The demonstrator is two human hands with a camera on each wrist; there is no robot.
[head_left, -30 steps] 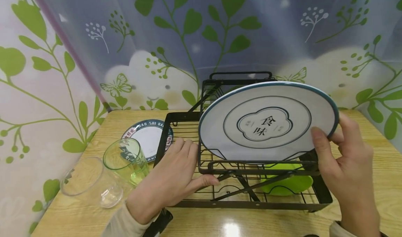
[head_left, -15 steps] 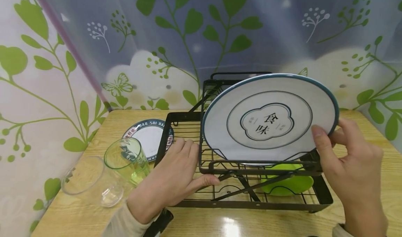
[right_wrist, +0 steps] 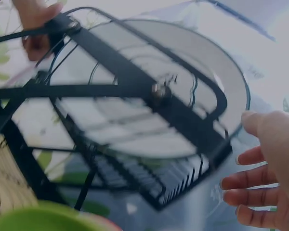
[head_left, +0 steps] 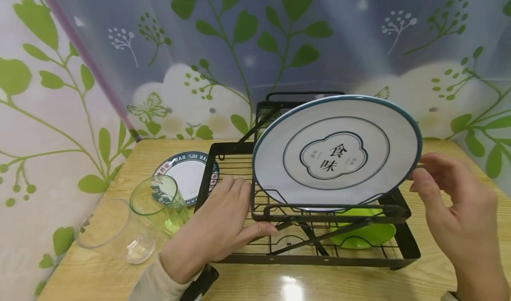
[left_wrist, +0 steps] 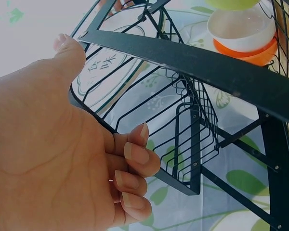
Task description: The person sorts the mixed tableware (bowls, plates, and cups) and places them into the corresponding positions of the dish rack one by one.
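A large white plate (head_left: 325, 152) with a blue rim stands tilted back in the upper tier of a black wire dish rack (head_left: 311, 260). My left hand (head_left: 217, 223) grips the rack at the left side of that tier; its fingers curl at the frame in the left wrist view, with the thumb along a bar. Just off the plate's right edge is my right hand (head_left: 459, 208), its fingers loosely bent and nothing between them. The right thumb tip lies right at the rim in the right wrist view. On the lower tier a green bowl (head_left: 359, 235) is partly hidden by the upper frame.
Left of the rack, a small plate with a dark patterned rim (head_left: 185, 177) lies on the wooden table (head_left: 255, 285). A green glass (head_left: 159, 203) and a clear glass (head_left: 112, 230) stand before it. The left wrist view shows a white bowl (left_wrist: 238, 31) over an orange one (left_wrist: 250, 54).
My right hand has let go of the plate's rim and moved right. The plate stands more upright, leaning in the rack. My left hand keeps its place.
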